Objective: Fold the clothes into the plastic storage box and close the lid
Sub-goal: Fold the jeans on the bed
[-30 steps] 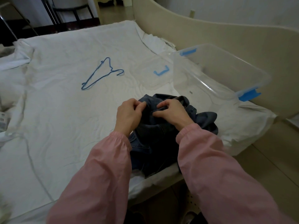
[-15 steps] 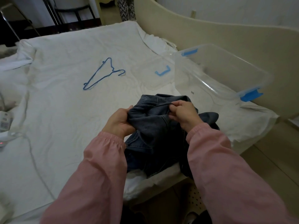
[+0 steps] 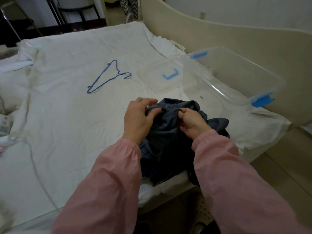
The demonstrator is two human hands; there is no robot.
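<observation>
Denim (image 3: 168, 137) lies bunched at the near edge of the bed, close to the open box (image 3: 219, 86) but not in it. Our left hand (image 3: 136, 119) curls fingers and thumb round one edge; our right hand (image 3: 192, 122) pinches a fold. We should find the waistband, draw it taut between both grips, then spread it flat on the sheet (image 3: 76, 124) before folding.

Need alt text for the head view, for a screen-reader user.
In pink sleeves, the left hand and right hand grip a crumpled dark denim garment at the near edge of a white-sheeted bed. Behind it on the right sits an open clear storage box, its lid flat on the sheet beside it; a blue wire hanger lies further left.
</observation>
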